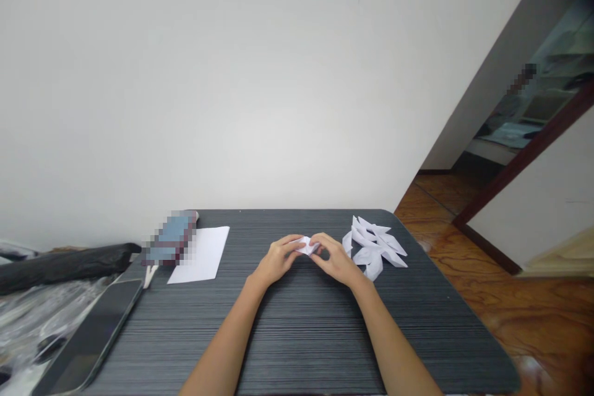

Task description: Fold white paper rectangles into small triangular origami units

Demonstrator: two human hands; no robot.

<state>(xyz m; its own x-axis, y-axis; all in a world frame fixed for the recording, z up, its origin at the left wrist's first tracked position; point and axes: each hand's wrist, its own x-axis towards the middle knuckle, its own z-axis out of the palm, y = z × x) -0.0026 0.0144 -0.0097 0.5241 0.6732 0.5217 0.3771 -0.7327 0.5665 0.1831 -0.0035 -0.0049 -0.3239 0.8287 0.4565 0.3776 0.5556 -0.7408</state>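
A small folded piece of white paper is pinched between both my hands above the middle of the dark striped table. My left hand grips its left side with thumb and fingers. My right hand grips its right side. To the right of my right hand lies a pile of several folded white paper shapes. A flat white sheet lies to the left of my left hand.
A blurred-out object lies beside the flat sheet. A dark tablet overhangs the table's left edge. A black bundle and clear plastic lie further left. A white wall stands behind; wooden floor and a doorway are to the right.
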